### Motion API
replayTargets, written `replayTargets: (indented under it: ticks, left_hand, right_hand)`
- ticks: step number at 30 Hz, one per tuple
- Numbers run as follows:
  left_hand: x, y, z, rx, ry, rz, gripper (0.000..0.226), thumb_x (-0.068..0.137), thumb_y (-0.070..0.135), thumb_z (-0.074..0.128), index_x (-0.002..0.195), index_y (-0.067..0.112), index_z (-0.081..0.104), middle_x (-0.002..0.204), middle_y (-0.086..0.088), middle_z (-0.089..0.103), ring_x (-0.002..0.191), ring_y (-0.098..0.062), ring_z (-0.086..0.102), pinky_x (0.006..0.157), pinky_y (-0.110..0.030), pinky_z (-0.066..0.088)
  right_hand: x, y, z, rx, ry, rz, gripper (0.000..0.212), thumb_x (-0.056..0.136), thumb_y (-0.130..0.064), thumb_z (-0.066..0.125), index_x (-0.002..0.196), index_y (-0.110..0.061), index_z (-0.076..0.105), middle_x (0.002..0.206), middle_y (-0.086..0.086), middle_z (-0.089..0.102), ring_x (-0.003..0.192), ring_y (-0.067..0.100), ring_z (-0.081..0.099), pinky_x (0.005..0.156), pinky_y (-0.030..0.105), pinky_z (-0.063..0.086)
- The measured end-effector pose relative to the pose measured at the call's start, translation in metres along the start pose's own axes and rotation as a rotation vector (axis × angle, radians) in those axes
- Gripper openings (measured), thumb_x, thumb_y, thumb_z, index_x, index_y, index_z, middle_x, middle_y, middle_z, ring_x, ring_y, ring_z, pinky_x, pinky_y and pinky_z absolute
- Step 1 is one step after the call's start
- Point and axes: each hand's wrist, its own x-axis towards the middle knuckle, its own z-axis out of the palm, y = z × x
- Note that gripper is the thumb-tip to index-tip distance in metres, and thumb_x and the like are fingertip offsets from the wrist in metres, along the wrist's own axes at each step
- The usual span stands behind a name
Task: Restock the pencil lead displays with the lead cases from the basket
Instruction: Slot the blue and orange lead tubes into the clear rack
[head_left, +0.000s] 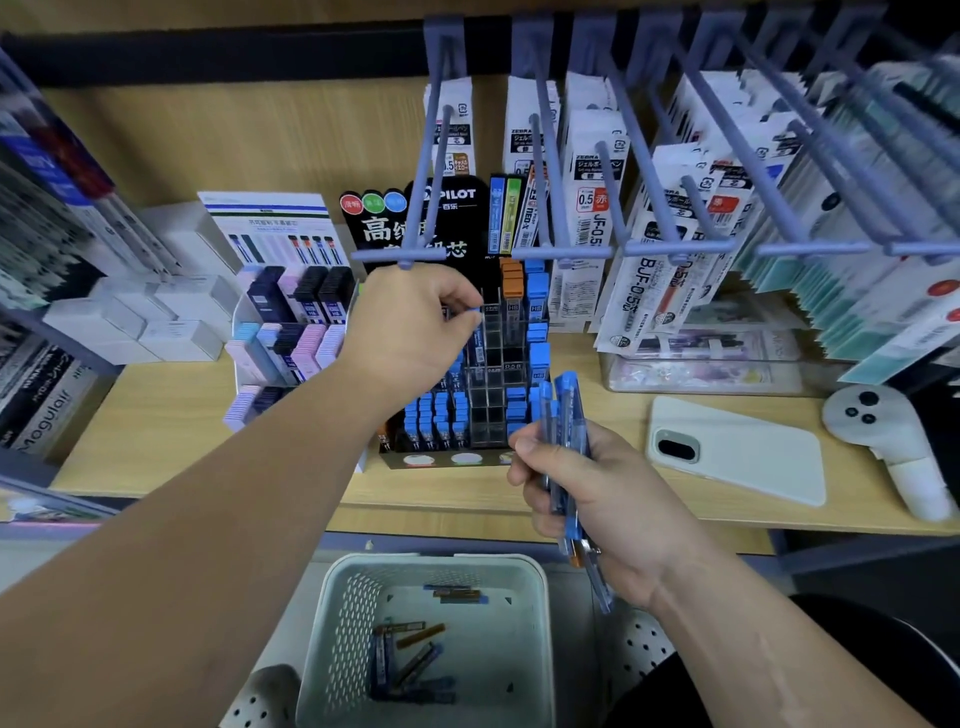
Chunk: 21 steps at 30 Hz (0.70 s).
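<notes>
The black Pilot lead display (488, 395) stands on the wooden shelf, its clear slots partly filled with blue-capped and orange-capped lead cases. My left hand (410, 332) reaches over its upper rows and pinches one blue-capped lead case (475, 310) at a slot. My right hand (587, 488) hovers in front of the display's lower right corner and grips a bundle of blue lead cases (563, 415). Below the shelf sits the pale green basket (332, 613) with several loose lead cases (410, 660) on its bottom.
A second display (291, 332) with pastel and dark cases stands left of the Pilot one. Blue peg hooks (561, 252) with refill packs hang above. A white phone (737, 447) and a white controller (883, 441) lie on the shelf at right. White boxes (156, 322) are stacked at left.
</notes>
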Motion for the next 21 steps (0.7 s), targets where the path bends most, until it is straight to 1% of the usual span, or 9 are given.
replayTargets:
  ticks: [3,9,13,15,16,19,21]
  left_hand:
    - [0.002,0.000,-0.001,0.019,-0.010,0.023,0.005,0.085,0.015,0.077,0.089,0.016,0.078,0.054,0.030,0.044,0.058,0.022,0.050,0.057,0.003,0.033]
    - [0.005,-0.003,-0.005,0.049,-0.056,0.040,0.006,0.087,0.013,0.075,0.091,0.014,0.078,0.056,0.030,0.042,0.057,0.024,0.048,0.055,0.003,0.031]
    - [0.005,-0.005,0.000,0.046,-0.031,0.040,0.007,0.087,0.015,0.075,0.093,0.016,0.079,0.054,0.031,0.042,0.057,0.022,0.048,0.056,0.001,0.032]
    - [0.006,-0.005,0.004,0.042,-0.030,0.046,0.007,0.088,0.017,0.074,0.093,0.018,0.078,0.058,0.031,0.045,0.058,0.022,0.049,0.060,-0.001,0.031]
    - [0.006,-0.006,0.005,0.037,-0.028,0.052,0.007,0.088,0.017,0.074,0.093,0.018,0.078,0.060,0.030,0.047,0.058,0.021,0.049,0.061,-0.005,0.033]
    - [0.006,-0.007,0.008,0.025,-0.023,0.073,0.007,0.088,0.018,0.074,0.093,0.019,0.078,0.067,0.022,0.056,0.059,0.020,0.049,0.060,-0.011,0.035]
    - [0.005,-0.007,0.008,0.035,-0.009,0.097,0.007,0.087,0.018,0.074,0.092,0.018,0.078,0.070,0.019,0.057,0.056,0.014,0.049,0.060,-0.015,0.038]
  right_hand:
    - [0.000,0.000,0.000,0.009,-0.011,0.012,0.010,0.095,-0.017,0.066,0.103,-0.010,0.065,0.081,0.007,0.065,0.059,0.013,0.047,0.050,0.024,0.040]
    - [0.000,0.000,0.001,0.012,-0.024,0.009,0.009,0.095,-0.016,0.066,0.102,-0.011,0.064,0.080,0.007,0.064,0.058,0.013,0.046,0.050,0.024,0.039]
    - [0.000,0.000,0.001,0.010,-0.027,0.007,0.011,0.096,-0.015,0.065,0.104,-0.009,0.064,0.080,0.008,0.064,0.059,0.014,0.045,0.050,0.025,0.039]
    - [0.000,0.000,0.002,0.012,-0.025,0.007,0.010,0.096,-0.015,0.065,0.104,-0.009,0.064,0.080,0.008,0.064,0.059,0.014,0.045,0.050,0.025,0.038]
    - [0.000,0.000,0.002,0.011,-0.023,0.008,0.009,0.096,-0.015,0.065,0.103,-0.009,0.064,0.080,0.008,0.064,0.059,0.014,0.045,0.050,0.025,0.038]
    - [0.001,0.000,0.003,0.009,-0.025,0.005,0.007,0.096,-0.016,0.066,0.101,-0.011,0.064,0.080,0.008,0.063,0.059,0.014,0.045,0.050,0.025,0.039]
    - [0.001,0.001,0.003,0.004,-0.020,0.003,0.008,0.095,-0.016,0.066,0.101,-0.011,0.064,0.080,0.008,0.064,0.059,0.014,0.046,0.050,0.025,0.039]
